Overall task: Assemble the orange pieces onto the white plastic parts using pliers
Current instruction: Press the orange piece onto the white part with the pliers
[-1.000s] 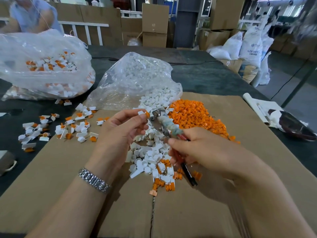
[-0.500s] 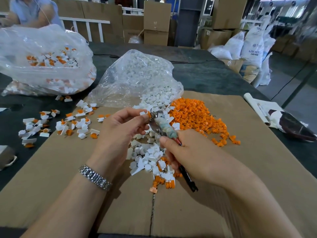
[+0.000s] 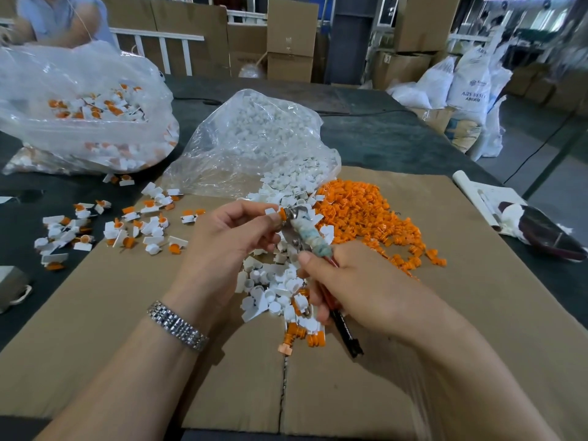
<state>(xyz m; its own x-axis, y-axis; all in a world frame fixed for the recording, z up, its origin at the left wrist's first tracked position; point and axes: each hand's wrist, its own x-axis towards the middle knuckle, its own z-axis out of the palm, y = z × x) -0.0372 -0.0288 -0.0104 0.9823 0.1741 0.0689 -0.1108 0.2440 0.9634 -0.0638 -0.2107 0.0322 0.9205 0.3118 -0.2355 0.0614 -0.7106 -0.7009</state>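
Pliers [image 3: 300, 229] in my right hand [image 3: 359, 291], fist round the handles; left hand [image 3: 229, 237] pinches a white part [image 3: 273, 211] with its orange piece [image 3: 282, 213] at the nose, above the near pile. I'd squeeze squarely, slowly. Seating probably incomplete; my fingers hide the joint
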